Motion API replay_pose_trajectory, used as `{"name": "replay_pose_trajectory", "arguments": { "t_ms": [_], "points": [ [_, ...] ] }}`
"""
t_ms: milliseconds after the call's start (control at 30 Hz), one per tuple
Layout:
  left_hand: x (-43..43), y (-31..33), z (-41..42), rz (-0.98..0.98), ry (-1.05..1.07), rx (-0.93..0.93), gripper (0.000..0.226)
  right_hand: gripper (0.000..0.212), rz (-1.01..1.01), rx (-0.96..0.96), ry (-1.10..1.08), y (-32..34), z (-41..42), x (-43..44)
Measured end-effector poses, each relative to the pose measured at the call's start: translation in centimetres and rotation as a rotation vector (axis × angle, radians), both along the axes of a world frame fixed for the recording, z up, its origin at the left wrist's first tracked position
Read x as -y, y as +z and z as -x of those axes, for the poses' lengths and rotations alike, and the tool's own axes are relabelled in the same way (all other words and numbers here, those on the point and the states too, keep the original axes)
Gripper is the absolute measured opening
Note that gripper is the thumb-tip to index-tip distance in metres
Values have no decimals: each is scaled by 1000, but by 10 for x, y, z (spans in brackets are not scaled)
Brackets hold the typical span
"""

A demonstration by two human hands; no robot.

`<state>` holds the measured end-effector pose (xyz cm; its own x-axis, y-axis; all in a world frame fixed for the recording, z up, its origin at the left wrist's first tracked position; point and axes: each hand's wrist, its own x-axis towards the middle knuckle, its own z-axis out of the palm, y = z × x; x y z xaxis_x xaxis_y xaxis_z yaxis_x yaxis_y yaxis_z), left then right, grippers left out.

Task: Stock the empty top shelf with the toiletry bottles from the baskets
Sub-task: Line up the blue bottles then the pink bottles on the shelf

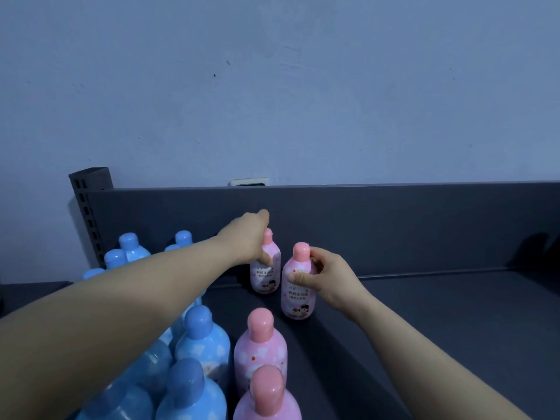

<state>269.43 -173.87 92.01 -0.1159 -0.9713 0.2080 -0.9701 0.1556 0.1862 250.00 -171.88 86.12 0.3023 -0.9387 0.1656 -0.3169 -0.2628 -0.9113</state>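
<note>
On the dark grey top shelf (439, 313) stand several pink bottles in a column. My left hand (247, 241) grips the rearmost pink bottle (265, 277) by its shoulder, close to the back panel. My right hand (324, 278) grips the second pink bottle (295, 291) just in front of it, fingers round its neck and upper body. Both bottles stand upright on the shelf. Two more pink bottles (260, 350) (268, 398) stand nearer to me. Several blue bottles (201, 341) fill the shelf's left part, partly hidden under my left forearm.
The shelf's back panel (394, 225) runs across behind the bottles, with a slotted upright post (88, 213) at the left. A blue-grey wall (272, 86) rises behind it. The right part of the shelf is bare. No baskets are in view.
</note>
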Motion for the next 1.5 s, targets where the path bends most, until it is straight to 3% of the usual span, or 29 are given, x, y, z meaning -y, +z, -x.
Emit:
{"name": "replay_pose_trajectory", "arguments": {
  "t_ms": [333,567,700,833,933,1067,1267,1500],
  "points": [
    [-31,21,-32,56,63,-5,45,38,90,-60,-50,4,-38,1],
    [-57,21,-35,73,73,162,24,47,130,-169,-108,-1,-53,-1],
    [-69,22,-30,124,69,215,22,51,160,-274,-112,-2,-49,-12],
    [-84,28,-15,154,45,281,25,59,263,-505,-119,10,-33,-25],
    [-93,35,5,199,8,328,21,60,378,-633,-127,25,-10,-37],
    [-107,48,46,233,-49,357,18,44,469,-751,-170,43,34,-59],
    [-139,55,142,283,-171,314,18,36,495,-808,-262,49,131,-105],
    [-182,9,291,249,-351,210,30,44,434,-864,-350,21,276,-174]
  ]
}}
